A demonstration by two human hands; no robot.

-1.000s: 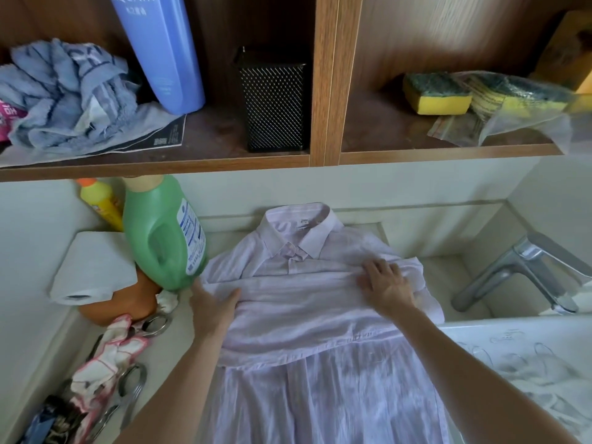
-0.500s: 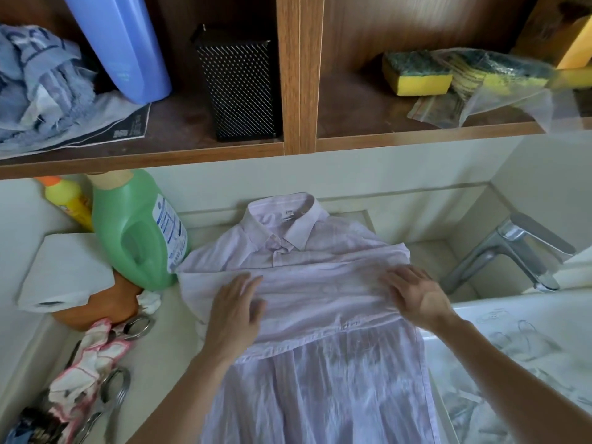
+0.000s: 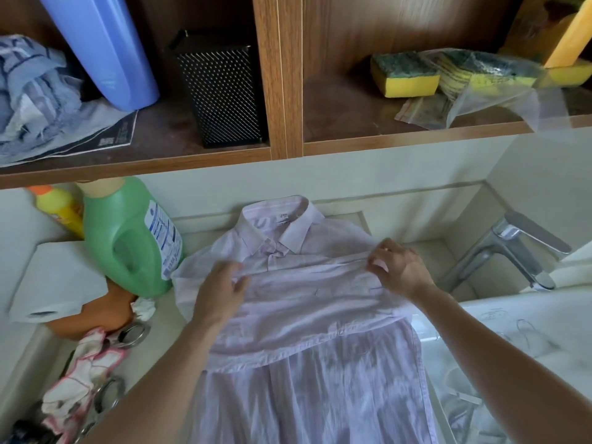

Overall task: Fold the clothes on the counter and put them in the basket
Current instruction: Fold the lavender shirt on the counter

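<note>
A pale pink collared shirt (image 3: 307, 318) lies face up on the white counter (image 3: 160, 328), collar toward the wall. Its sleeves are folded across the chest as a band, and the lower part hangs toward me. My left hand (image 3: 221, 293) rests on the left part of that band, its fingers bent at the band's upper edge. My right hand (image 3: 397, 267) pinches the band's upper edge near the right shoulder. No basket is in view.
A green detergent jug (image 3: 128, 238), a yellow bottle (image 3: 61, 206), a paper roll (image 3: 54, 283), an orange bowl, scissors (image 3: 131, 334) and a rag crowd the counter's left. A tap (image 3: 509, 251) and sink sit right. Shelves above hold cloths, a blue bottle, a mesh holder and sponges.
Both hands moved up from pressing flat on the folded sleeves to the band's upper edge. My right hand went from lying flat to pinching the fabric.
</note>
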